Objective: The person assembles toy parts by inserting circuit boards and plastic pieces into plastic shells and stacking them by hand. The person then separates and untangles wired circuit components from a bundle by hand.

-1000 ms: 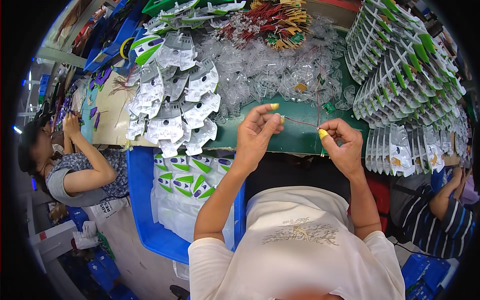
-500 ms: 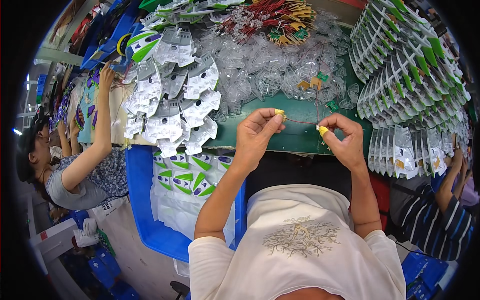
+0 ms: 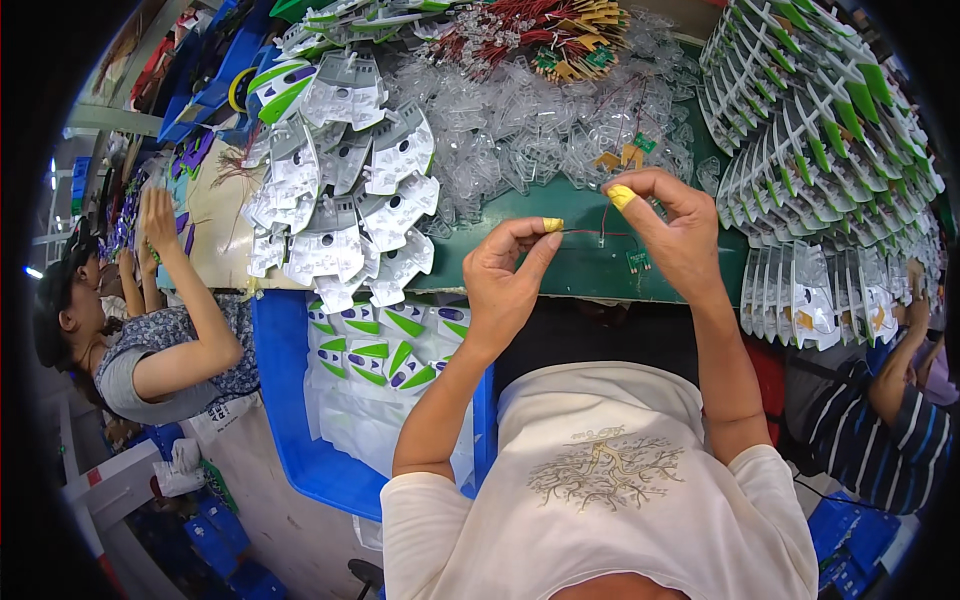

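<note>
My left hand (image 3: 506, 280) pinches one end of a thin red wire (image 3: 590, 232) between thumb and forefinger; yellow tape wraps a fingertip. From there the wire runs right to a small pale part (image 3: 602, 241), too small to name, then up toward my right hand (image 3: 675, 225). That hand, also with yellow tape on a finger, is closed on the wire at its fingertips. Beside and below it a small green circuit board (image 3: 637, 262) hangs from the wire over the green tabletop (image 3: 490, 262). Another board (image 3: 645, 145) lies farther back among clear plastic pieces (image 3: 540, 135).
White-and-grey shells (image 3: 330, 245) are piled left, and green-edged shells (image 3: 800, 150) stand stacked right. Red wires (image 3: 510, 30) with boards lie at the back. A blue bin (image 3: 275, 400) holds green-and-white parts. A co-worker (image 3: 165, 340) sits left, another person (image 3: 880, 430) right.
My right hand has moved up and left, farther over the table, and the green board now hangs nearer the front edge. My left hand stays nearly in place. The left co-worker's hand has lowered leftward.
</note>
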`<state>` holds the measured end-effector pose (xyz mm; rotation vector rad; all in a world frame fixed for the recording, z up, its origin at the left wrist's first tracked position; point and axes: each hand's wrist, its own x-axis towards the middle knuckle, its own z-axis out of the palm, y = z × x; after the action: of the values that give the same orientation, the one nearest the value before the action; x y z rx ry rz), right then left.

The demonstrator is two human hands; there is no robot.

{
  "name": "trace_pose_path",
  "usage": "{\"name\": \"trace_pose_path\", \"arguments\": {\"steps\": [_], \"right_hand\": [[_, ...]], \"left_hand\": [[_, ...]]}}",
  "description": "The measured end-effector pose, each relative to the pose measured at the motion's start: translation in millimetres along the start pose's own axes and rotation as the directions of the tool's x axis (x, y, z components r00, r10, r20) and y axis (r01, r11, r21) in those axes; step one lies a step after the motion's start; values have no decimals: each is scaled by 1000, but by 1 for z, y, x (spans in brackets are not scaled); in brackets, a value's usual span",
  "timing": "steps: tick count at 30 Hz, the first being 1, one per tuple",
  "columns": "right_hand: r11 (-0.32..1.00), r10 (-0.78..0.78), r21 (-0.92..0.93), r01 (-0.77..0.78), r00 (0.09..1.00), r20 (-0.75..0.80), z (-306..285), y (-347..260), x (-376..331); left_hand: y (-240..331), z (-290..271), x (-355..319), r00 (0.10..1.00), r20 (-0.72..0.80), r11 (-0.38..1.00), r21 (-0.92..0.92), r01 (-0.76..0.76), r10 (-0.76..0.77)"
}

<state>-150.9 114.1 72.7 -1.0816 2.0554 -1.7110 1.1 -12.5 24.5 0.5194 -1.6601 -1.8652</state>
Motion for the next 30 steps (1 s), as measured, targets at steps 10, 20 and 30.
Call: {"name": "trace_pose_path", "arguments": {"steps": [10,20,30], "right_hand": [[961,235,143,-238,971,37,8,12,6],[871,-197,-473,129,976,-97,5,0,70],[869,-391,-227,439,892,228,15,-12,-17]], "left_hand": [[-1,-3,-5,1000,-8,999,50,-5,5],[7,-2,-11,1000,-8,999,18,30,-30],[19,0,-14,995,9,982,-161,101,-101]]}}
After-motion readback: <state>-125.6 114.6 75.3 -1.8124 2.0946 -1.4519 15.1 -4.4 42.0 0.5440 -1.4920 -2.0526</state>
